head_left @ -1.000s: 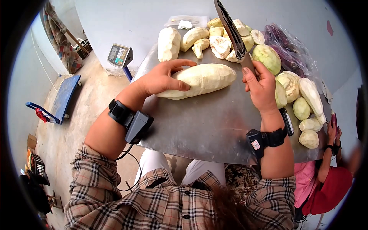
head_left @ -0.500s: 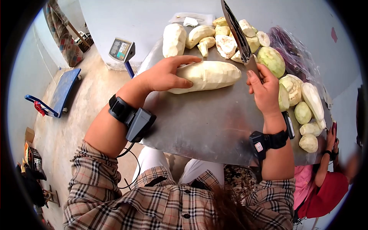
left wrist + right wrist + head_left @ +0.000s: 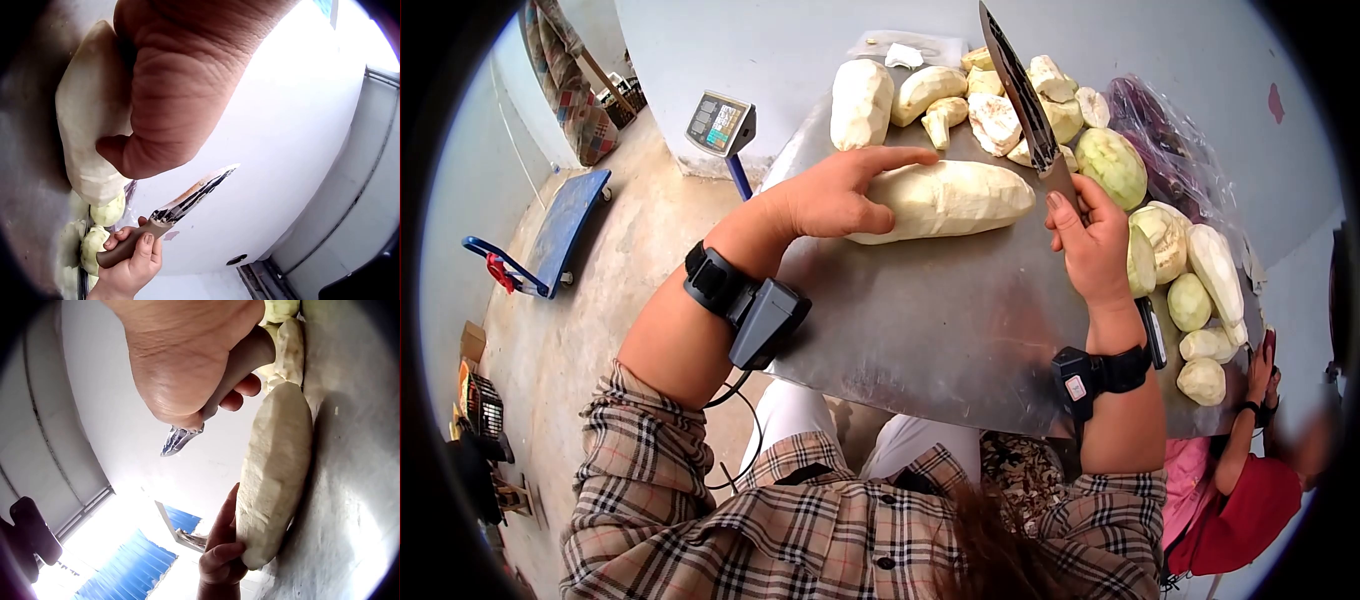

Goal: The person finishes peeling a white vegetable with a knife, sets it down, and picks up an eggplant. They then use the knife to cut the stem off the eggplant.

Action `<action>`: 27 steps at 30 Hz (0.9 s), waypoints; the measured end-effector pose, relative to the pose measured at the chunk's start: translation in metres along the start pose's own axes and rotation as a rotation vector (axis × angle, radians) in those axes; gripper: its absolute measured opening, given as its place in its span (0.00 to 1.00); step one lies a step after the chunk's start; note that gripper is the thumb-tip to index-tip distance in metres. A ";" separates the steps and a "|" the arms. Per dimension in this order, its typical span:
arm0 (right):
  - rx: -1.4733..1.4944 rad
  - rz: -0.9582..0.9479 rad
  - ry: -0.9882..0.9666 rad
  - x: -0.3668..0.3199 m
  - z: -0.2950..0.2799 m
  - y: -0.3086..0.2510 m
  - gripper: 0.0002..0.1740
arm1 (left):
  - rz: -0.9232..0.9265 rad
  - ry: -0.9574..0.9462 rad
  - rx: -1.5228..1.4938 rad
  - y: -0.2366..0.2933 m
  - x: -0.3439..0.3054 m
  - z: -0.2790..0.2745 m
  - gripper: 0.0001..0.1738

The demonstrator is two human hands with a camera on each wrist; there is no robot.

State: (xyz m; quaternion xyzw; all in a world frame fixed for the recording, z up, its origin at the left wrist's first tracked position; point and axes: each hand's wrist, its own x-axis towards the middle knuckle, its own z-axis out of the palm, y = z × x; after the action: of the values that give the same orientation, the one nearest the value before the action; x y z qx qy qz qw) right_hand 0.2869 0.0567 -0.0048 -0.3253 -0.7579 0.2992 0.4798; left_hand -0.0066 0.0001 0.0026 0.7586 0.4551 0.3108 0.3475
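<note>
A long, pale peeled vegetable (image 3: pixel 960 198) lies crosswise on the metal table (image 3: pixel 920 320). My left hand (image 3: pixel 835 195) grips its left end, thumb on the near side and fingers over the far side; in the right wrist view this hand (image 3: pixel 222 559) is at the lower end. My right hand (image 3: pixel 1095 240), right of the vegetable, holds a knife (image 3: pixel 1025 105) by its brown handle, the blade raised and pointing away, apart from the vegetable. The left wrist view shows the dark-marked blade (image 3: pixel 197 194) above the right fist.
Peeled pieces (image 3: pixel 995 122) and another long one (image 3: pixel 862 105) lie along the far edge. More peeled vegetables (image 3: pixel 1190 303) line the right side, beside bagged purple ones (image 3: pixel 1150 140). A scale display (image 3: pixel 720 123) stands at left; a person in red (image 3: pixel 1245 510) is at right.
The vegetable and my left hand now appear slightly higher and farther right in the head view, whose whole scene has shifted too. The knife remains raised in my right hand.
</note>
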 end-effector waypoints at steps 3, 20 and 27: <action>0.002 -0.009 0.006 0.000 0.000 0.001 0.14 | -0.008 0.008 -0.005 0.000 0.000 0.001 0.45; -0.029 -0.007 0.004 -0.001 0.000 -0.002 0.13 | 0.039 0.087 0.015 0.001 0.000 0.007 0.44; -0.012 -0.011 0.020 -0.002 0.002 -0.002 0.13 | 0.048 0.119 0.031 -0.005 0.002 0.007 0.42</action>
State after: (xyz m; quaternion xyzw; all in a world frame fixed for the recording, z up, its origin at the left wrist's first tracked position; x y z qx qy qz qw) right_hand 0.2852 0.0543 -0.0051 -0.3268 -0.7567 0.2887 0.4871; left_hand -0.0030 0.0018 -0.0056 0.7548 0.4615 0.3565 0.3002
